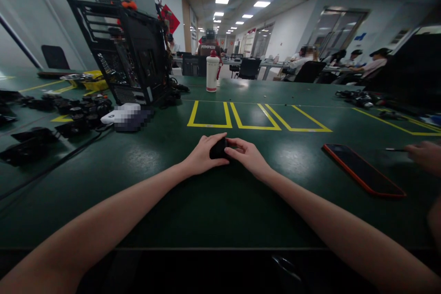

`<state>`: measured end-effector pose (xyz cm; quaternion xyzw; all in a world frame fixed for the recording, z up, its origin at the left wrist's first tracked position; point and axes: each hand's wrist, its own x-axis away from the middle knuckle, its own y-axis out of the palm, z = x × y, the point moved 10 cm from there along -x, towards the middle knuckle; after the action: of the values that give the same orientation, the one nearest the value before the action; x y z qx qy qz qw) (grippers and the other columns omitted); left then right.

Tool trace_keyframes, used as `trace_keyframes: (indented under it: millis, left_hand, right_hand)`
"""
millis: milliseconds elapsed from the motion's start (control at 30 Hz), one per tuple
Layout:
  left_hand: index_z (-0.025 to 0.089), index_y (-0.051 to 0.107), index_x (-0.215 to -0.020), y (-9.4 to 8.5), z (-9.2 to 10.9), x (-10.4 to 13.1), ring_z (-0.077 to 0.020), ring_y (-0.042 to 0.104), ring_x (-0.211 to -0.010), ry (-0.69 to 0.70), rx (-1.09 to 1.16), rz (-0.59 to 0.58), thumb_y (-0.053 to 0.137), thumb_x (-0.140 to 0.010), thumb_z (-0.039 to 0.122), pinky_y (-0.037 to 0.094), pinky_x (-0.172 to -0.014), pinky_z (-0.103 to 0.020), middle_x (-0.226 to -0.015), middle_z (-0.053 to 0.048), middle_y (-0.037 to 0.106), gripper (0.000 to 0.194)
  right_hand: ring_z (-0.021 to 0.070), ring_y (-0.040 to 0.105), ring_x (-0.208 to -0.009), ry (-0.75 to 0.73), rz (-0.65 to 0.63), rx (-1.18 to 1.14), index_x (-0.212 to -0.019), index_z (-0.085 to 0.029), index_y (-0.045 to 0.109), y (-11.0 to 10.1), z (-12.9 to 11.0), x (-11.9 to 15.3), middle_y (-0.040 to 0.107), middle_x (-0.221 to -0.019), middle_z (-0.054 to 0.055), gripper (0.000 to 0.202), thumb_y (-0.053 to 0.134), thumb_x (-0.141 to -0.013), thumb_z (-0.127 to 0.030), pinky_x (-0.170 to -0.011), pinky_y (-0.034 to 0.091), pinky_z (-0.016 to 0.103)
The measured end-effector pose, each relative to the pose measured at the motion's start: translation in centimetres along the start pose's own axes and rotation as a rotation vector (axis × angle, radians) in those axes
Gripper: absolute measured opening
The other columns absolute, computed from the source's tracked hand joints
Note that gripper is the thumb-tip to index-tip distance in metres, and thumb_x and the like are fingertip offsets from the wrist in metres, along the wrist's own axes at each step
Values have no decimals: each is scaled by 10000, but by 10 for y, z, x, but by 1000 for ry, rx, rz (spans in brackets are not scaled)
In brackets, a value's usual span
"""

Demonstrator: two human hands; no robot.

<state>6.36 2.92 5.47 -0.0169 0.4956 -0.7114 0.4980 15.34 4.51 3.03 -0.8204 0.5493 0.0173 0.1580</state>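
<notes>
Between my two hands is a small black object (217, 148), dark and rounded, whose kind I cannot make out. My left hand (204, 154) curves round it from the left, thumb at the near side and fingers at the far side. From the right, my right hand (247, 154) touches it with thumb and fingertips closed on its edge. Both hands are low over the green table (165, 220), near the middle. Part of the object is hidden behind the fingers.
Yellow tape outlines (210, 125) lie beyond my hands, with a white bottle (212, 73) behind them. A black computer case (138, 55) and dark parts (82, 110) stand left. On the right lies an orange-edged tablet (361, 170); another person's hand (425, 154) holds a thin tool.
</notes>
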Motion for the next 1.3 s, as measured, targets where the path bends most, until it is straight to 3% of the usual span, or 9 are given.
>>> trace_keyframes:
  millis: [367, 933, 1300]
  left_hand:
    - [237, 287, -1279, 1, 9, 0, -226, 423, -1124, 91, -81, 0, 690, -656, 286, 354, -910, -386, -1297, -64, 431, 743]
    - [224, 302, -1285, -2, 9, 1, -209, 502, -991, 122, -190, 31, 626, -709, 236, 391, -844, -366, -1309, -68, 431, 660]
    - [204, 321, -1279, -2, 10, 1, -196, 492, -917, 108, -219, 25, 623, -702, 223, 400, -826, -351, -1257, -55, 484, 651]
  right_hand:
    - [172, 603, -901, 3, 83, 41, -1120, -187, 483, -6, 6, 0, 556, -1124, 88, 455, 633, -698, -269, -840, 474, 370]
    - [170, 611, -897, 30, 24, -46, -1101, -193, 518, 0, 9, 1, 587, -1107, 69, 402, 608, -714, -255, -818, 494, 348]
    - [159, 575, -945, -10, -13, -76, -1011, -195, 497, 2, 4, 0, 541, -1098, 49, 361, 621, -675, -150, -847, 481, 357]
